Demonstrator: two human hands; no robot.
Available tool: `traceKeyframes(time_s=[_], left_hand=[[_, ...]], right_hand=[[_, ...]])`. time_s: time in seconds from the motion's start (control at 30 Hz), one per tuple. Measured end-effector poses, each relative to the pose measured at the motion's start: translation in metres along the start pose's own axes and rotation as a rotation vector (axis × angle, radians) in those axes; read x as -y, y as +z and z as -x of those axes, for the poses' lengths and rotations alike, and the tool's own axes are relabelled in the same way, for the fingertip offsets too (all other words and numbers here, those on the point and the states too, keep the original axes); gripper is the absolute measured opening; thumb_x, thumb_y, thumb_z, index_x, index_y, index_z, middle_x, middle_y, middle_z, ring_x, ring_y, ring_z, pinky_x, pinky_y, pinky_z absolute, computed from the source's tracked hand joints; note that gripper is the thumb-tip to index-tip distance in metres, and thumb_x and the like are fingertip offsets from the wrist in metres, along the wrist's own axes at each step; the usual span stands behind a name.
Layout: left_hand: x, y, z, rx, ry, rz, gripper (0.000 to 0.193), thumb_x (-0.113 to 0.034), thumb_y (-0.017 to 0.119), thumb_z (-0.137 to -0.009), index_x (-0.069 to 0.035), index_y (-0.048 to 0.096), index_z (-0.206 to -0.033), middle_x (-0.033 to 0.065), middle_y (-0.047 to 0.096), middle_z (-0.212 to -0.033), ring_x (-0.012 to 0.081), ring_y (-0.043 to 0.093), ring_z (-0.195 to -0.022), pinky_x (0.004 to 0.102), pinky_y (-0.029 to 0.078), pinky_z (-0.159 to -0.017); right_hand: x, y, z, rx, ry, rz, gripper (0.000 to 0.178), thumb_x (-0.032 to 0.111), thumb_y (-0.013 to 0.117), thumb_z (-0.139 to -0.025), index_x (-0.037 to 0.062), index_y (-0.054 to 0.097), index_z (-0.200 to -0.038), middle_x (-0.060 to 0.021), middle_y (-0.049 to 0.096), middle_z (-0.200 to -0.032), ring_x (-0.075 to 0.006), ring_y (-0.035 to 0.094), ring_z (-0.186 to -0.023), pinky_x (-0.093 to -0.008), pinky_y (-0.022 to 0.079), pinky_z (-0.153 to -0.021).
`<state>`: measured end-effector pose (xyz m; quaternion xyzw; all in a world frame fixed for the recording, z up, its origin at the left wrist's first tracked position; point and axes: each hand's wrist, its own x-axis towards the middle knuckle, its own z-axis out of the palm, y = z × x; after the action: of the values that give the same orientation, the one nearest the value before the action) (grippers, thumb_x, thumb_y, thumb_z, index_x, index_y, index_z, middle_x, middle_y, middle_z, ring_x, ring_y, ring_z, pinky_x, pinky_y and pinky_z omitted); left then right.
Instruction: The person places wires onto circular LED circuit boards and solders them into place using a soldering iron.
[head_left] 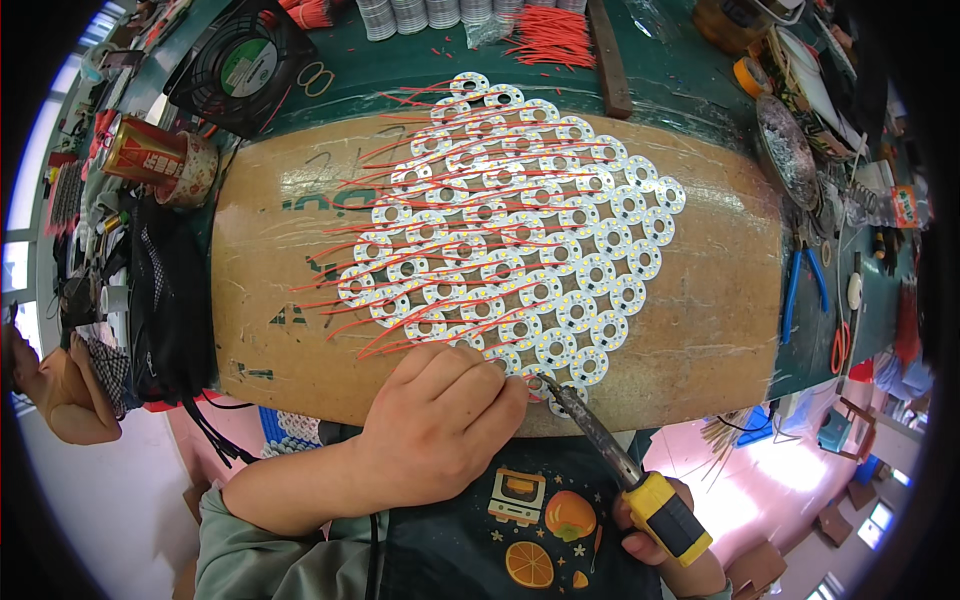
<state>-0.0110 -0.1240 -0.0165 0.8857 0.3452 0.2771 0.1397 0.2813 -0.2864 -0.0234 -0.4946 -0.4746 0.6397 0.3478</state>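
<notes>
Many white ring-shaped LED boards [578,312] lie edge to edge in a slanted block on a brown cardboard sheet [710,330]. Thin red wires [440,262] run leftward from many of them. At the block's near edge, my left hand [430,425] is closed in a pinch; a short bit of red wire [532,377] shows just past its fingertips. My right hand [650,530] grips a soldering iron [665,510] by its yellow and black handle. The iron's tip meets a ring board beside my left fingertips. Part of my right hand is hidden behind the handle.
A black fan [238,68] and a can [145,150] in a cup stand at the far left. Bundled red wires [553,36] and a metal bar [609,60] lie beyond the boards. Blue-handled pliers [792,290] and red scissors [841,345] sit right. Another person [65,385] is at left.
</notes>
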Motion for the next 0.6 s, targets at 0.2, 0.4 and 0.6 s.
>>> traceKeyframes(time_s=[0.2, 0.4, 0.6], left_hand=[[-0.0006, -0.0012, -0.0012, 0.01, -0.003, -0.003, 0.03, -0.004, 0.075, -0.065, -0.004, 0.073, -0.095, 0.0028, 0.06, -0.086, 0.0211, 0.061, -0.079, 0.0334, 0.048, -0.07], [-0.001, -0.0008, -0.001, 0.01, -0.01, -0.001, 0.027, -0.004, 0.075, -0.067, -0.004, 0.073, -0.094, 0.0029, 0.06, -0.085, 0.0209, 0.061, -0.078, 0.0334, 0.047, -0.07], [-0.0007, -0.0007, -0.0013, 0.003, -0.006, 0.001, 0.027, -0.004, 0.075, -0.067, -0.003, 0.072, -0.094, 0.003, 0.06, -0.084, 0.0208, 0.061, -0.078, 0.0332, 0.047, -0.069]], right_hand=[[0.0012, -0.0005, -0.0009, 0.012, -0.005, 0.041, 0.043, 0.029, 0.088, -0.074, 0.003, 0.062, -0.096, -0.0053, 0.06, -0.073, -0.0146, 0.055, -0.061, -0.0276, 0.042, -0.054], [0.0026, 0.003, -0.0028, -0.001, -0.011, -0.024, 0.041, 0.028, 0.089, -0.076, 0.0036, 0.062, -0.094, -0.006, 0.06, -0.073, -0.0154, 0.056, -0.06, -0.0281, 0.042, -0.054], [0.0022, 0.0037, -0.0012, -0.012, -0.036, 0.038, 0.04, 0.028, 0.089, -0.077, 0.0032, 0.062, -0.094, -0.0061, 0.06, -0.073, -0.0155, 0.056, -0.06, -0.0281, 0.042, -0.053]])
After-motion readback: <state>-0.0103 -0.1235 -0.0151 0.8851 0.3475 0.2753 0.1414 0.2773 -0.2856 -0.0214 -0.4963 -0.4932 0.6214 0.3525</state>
